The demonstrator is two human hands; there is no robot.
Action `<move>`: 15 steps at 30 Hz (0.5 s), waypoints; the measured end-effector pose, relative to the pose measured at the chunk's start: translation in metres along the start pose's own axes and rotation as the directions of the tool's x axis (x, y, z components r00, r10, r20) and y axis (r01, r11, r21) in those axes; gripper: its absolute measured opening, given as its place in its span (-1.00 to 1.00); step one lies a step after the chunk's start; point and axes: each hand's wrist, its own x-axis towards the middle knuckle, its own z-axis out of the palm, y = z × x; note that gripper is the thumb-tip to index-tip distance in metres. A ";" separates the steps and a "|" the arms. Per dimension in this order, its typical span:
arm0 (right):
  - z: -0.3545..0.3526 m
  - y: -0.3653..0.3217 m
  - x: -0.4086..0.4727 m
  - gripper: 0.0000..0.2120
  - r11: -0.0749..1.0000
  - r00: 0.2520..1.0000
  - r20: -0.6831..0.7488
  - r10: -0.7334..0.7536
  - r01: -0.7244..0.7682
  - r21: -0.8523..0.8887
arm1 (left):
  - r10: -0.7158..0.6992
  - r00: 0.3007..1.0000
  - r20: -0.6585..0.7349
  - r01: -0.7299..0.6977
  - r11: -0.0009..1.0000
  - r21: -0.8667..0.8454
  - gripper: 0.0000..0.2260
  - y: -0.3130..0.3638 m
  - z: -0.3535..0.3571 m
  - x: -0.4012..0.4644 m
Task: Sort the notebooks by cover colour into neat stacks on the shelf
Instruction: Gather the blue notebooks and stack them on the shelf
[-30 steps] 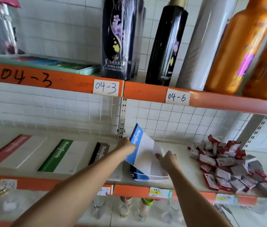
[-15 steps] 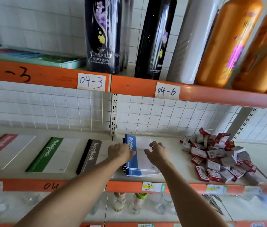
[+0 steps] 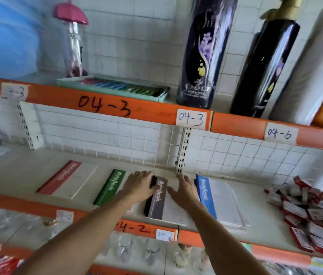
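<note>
Four notebook stacks lie in a row on the white shelf (image 3: 27, 175): a red-spined notebook (image 3: 67, 179) at the left, then a green-spined one (image 3: 110, 187), a black-spined stack (image 3: 157, 201) and a blue-spined stack (image 3: 216, 201) at the right. My left hand (image 3: 138, 185) rests flat on the left edge of the black stack, covering part of the green notebook. Flat on the black stack's white cover, beside the blue stack, lies my right hand (image 3: 184, 189). Both hands have straight fingers.
A heap of small red and white boxes (image 3: 313, 213) fills the shelf's right end. Tall dark bottles (image 3: 204, 52), a flat box of coloured pens (image 3: 115, 88) and a pink-capped bottle (image 3: 73, 42) stand on the shelf above. Glasses (image 3: 136, 251) sit on the shelf below.
Both hands have left the blue stack, where the blue notebook was laid down, and moved left onto the black stack. The camera has swung left and up.
</note>
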 end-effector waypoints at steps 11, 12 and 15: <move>0.114 -0.209 -0.008 -0.32 0.989 0.979 0.141 -0.147 0.146 0.018 | -0.204 0.979 -0.017 0.204 0.979 0.003 -0.37 -0.215 -0.057 -0.098; 0.124 -0.227 -0.010 -0.32 0.988 0.977 0.146 -0.154 0.151 0.028 | -0.223 0.974 -0.027 0.223 0.975 0.000 -0.37 -0.233 -0.061 -0.110; 0.157 -0.279 -0.019 -0.34 0.982 0.969 0.163 -0.186 0.178 0.058 | -0.251 0.967 -0.047 0.253 0.967 0.040 -0.37 -0.289 -0.073 -0.138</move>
